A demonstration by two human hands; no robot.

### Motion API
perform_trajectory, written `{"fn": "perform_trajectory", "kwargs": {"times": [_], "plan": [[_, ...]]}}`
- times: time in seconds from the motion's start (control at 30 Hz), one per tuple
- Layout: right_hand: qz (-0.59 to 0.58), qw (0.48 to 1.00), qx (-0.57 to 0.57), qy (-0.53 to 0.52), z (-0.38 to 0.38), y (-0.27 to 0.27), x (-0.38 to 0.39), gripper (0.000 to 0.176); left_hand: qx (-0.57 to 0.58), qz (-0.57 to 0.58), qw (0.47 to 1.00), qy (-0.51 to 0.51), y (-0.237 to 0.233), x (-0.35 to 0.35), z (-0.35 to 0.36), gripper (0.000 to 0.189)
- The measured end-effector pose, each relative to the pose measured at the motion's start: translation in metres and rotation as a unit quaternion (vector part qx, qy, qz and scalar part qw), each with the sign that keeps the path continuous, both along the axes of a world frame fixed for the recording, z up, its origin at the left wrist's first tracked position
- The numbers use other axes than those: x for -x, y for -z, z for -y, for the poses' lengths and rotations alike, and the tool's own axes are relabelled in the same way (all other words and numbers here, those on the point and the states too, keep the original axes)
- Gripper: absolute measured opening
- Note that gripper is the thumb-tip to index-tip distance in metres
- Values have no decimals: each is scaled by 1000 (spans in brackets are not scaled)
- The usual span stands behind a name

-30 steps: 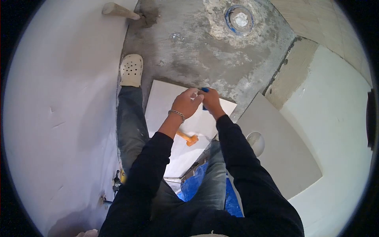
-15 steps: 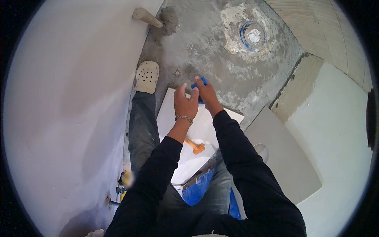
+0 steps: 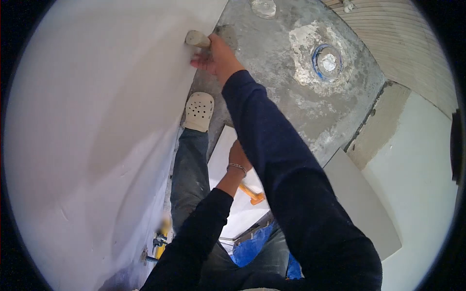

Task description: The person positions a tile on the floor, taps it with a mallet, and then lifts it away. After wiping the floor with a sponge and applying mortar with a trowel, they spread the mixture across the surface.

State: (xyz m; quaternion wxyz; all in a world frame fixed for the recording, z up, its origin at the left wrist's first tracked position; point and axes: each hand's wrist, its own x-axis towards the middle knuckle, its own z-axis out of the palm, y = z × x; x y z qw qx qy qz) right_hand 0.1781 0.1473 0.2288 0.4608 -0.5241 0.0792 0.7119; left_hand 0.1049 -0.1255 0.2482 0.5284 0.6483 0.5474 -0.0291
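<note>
While right hand [image 3: 218, 56] reaches wooden handle [image 3: 197, 39], eleven o'clock, fingers parted, left hand [image 3: 238, 156] sits dial-centre over tile [image 3: 246, 212]; fingers hidden, can't tell.

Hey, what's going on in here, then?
A person's right hand is open at a wooden handle by the wall; a firm grip isn't visible. The left hand is over a pale tile, partly hidden behind the right sleeve, so what it may hold is unclear. An orange hammer lies on the tile.

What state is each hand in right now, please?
Left hand: cannot be told; the right sleeve partly hides it.
Right hand: open at the wooden handle, not closed around it.
</note>
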Motion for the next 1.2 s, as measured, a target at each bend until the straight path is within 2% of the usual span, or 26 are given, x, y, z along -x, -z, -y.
{"fn": "perform_trajectory", "kwargs": {"times": [0.03,0.07,0.13,0.17,0.2,0.27,0.3,0.33,0.37,0.43,0.5,0.53,0.6,0.77,0.87,0.93,0.97,1.03,1.07,1.13,1.17,1.2], "plan": [[-52,995,-6,83,-6,12,5,44,-99,-7,993,71,11,0,11,50],[-54,995,-3,84,6,15,5,44,-97,-9,993,72,26,8,23,50],[-108,990,-20,84,54,1,-11,27,110,-40,984,134,47,18,46,54],[-54,998,1,-35,71,-16,-30,27,197,-86,969,125,8,-1,15,58],[-1,988,23,-152,87,-39,-49,26,222,-100,966,87,-38,-11,-16,59],[136,957,44,-253,107,-71,-71,34,226,-88,966,87,-40,-13,-14,59],[135,957,43,-254,109,-62,-82,34,215,-88,970,72,-44,-14,-14,58],[310,894,-8,-323,111,-42,-94,42,216,-89,970,71,-48,-15,-14,58],[473,793,-61,-378,108,-18,-108,50,217,-88,970,58,-51,-17,-15,58],[522,736,-119,-415,82,37,-140,57,217,-89,971,44,-50,-19,-13,58],[676,552,-159,-462,53,48,-149,57,215,-79,972,55,-44,-16,-5,59],[673,556,-160,-460,47,49,-146,57,216,-84,971,55,-44,-14,-4,59],[657,502,-66,-558,38,51,-133,49,211,-86,972,52,-44,-9,-4,59],[649,476,-119,-581,81,54,-123,50,225,-105,967,52,-51,-5,-11,58],[619,504,-103,-593,87,61,-113,52,224,-103,968,57,-50,-5,-17,59],[592,598,-148,-519,101,84,-100,52,252,-107,957,95,-50,-3,-17,60],[592,598,-147,-520,108,85,-91,52,253,-106,957,95,-52,-3,-18,60],[527,729,-55,-434,126,81,-64,48,247,-137,949,138,-56,-3,-19,62],[527,729,-58,-434,128,78,-51,48,246,-137,950,136,-58,-3,-21,62],[323,903,26,-283,135,79,-26,43,266,-151,936,177,-61,-2,-21,62],[321,904,25,-281,138,82,-21,43,275,-157,927,198,-63,-2,-24,62],[277,934,7,-226,141,85,-16,42,274,-160,927,201,-64,-3,-23,62]]}}
